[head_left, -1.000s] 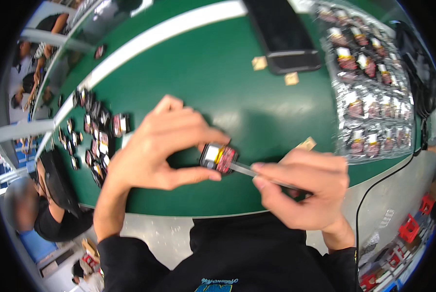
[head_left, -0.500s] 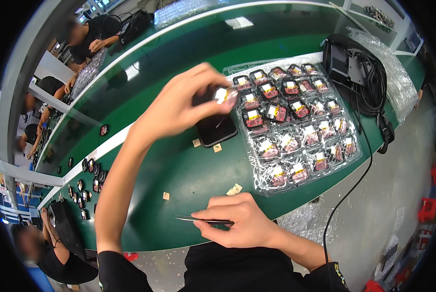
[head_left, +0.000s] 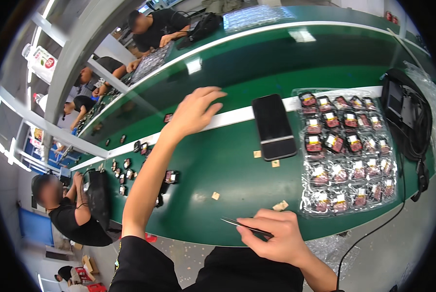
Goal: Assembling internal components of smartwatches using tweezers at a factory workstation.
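Observation:
My left hand [head_left: 196,111] is raised over the white strip of the green bench, fingers spread, with nothing in it. Low over the near part of the bench, my right hand [head_left: 276,234] grips a pair of dark tweezers [head_left: 247,227] whose thin tips point left. A black smartphone [head_left: 271,119] lies between my left hand and a clear plastic blister tray [head_left: 303,182]. Rows of small black-framed electronic modules [head_left: 334,142] with white and yellow labels sit in that tray. More small dark modules [head_left: 171,176] lie on the bench beside my left forearm.
A black bag [head_left: 407,114] with coiled cable stands right of the tray. Small beige paper scraps [head_left: 280,206] dot the bench [head_left: 218,165]. Other people sit at the left and beyond the divider, one beside a dark bag [head_left: 99,192]. A cable hangs past the bench's right edge.
My left hand has swung left, away from the phone and tray, and no longer holds the small module. The view has shifted left. My right hand still grips the tweezers.

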A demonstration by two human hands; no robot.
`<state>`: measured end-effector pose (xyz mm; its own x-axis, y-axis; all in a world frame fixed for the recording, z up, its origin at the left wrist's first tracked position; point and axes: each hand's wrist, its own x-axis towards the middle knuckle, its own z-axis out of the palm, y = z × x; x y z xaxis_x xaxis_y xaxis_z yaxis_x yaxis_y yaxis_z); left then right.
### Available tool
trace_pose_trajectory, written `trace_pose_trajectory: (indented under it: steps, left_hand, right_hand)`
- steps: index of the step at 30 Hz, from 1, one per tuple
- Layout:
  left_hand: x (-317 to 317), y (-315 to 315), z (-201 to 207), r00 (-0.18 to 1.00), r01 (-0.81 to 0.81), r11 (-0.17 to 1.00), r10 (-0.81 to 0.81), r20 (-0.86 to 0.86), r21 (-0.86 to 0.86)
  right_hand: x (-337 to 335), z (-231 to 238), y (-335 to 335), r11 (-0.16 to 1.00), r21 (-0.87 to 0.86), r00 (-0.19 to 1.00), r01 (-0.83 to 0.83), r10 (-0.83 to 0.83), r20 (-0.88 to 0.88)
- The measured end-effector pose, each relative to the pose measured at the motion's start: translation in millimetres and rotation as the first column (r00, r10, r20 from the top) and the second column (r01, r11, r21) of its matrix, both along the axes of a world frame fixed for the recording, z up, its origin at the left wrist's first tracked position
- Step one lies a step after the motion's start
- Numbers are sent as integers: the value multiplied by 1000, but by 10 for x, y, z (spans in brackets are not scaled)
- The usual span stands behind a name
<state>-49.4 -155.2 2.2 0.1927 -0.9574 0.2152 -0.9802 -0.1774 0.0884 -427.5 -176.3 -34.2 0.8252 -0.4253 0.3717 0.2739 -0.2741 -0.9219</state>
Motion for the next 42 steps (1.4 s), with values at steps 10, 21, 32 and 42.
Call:
trace_pose_trajectory:
  steps: [10, 21, 32, 42]
  left_hand:
    - [632, 1028, 15, 899, -401, 916, 396, -188, 11]
    - [-1132, 1138, 112, 779, 324, 945, -236, -581, 51]
    - [-1383, 1290, -114, 946, 73, 994, -94, -311, -80]
    - [-1415, 1301, -103, 929, 81, 997, -81, -362, -17]
  right_hand:
    - [50, -28, 31, 997, -49, 999, 51, -52, -14]
    - [111, 17, -14, 992, -95, 987, 79, -91, -132]
    - [152, -48, -19, 975, -145, 981, 170, -181, -71]
    - [144, -25, -21, 974, -145, 970, 176, -196, -140]
